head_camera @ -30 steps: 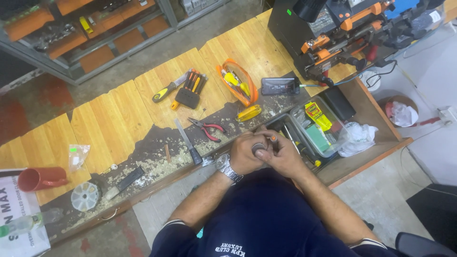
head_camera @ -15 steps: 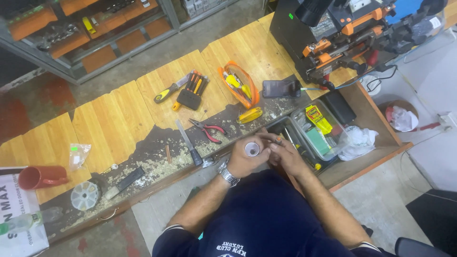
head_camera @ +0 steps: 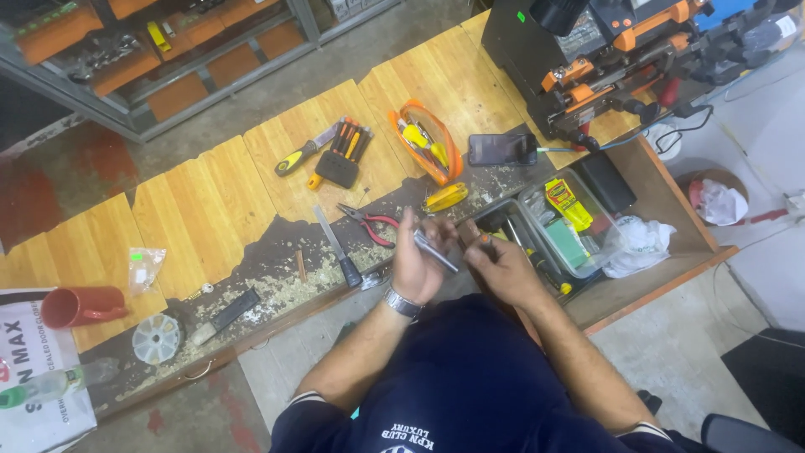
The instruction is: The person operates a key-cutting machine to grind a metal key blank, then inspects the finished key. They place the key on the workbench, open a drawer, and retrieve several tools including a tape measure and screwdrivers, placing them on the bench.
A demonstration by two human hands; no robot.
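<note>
Wooden workbench (head_camera: 210,197): light planks, the near edge dark, worn and strewn with shavings.

Key-cutting machine (head_camera: 587,59): black with orange parts, set at the far right of the bench.

Clear plastic tray (head_camera: 570,222): placed right of the hands; a yellow tube and a green item are held inside.

White plastic bag (head_camera: 641,243): crumpled just beside the tray.

Orange safety glasses (head_camera: 423,138): laid mid-bench, with yellow-handled tools inside their loop.

Red cup (head_camera: 80,306): tipped on its side at the left end.

Mobile phone (head_camera: 501,149): dark, laid flat near the machine.

Screwdriver set (head_camera: 342,155): black holder with orange handles.

Left hand (head_camera: 417,260): closed around a metal cylinder (head_camera: 436,250), which is held above the bench's near edge, slanted, its end pointing toward the other hand. A wristwatch (head_camera: 401,302) is worn.

Right hand (head_camera: 501,264): fingers are curled and pinched together just beside the cylinder's end; whether anything is gripped cannot be told.

Red-handled pliers (head_camera: 369,220): laid just left of the left hand.

File (head_camera: 337,246): dark-handled, beside the pliers.

Round parts box (head_camera: 157,338): clear, near the left end.
</note>
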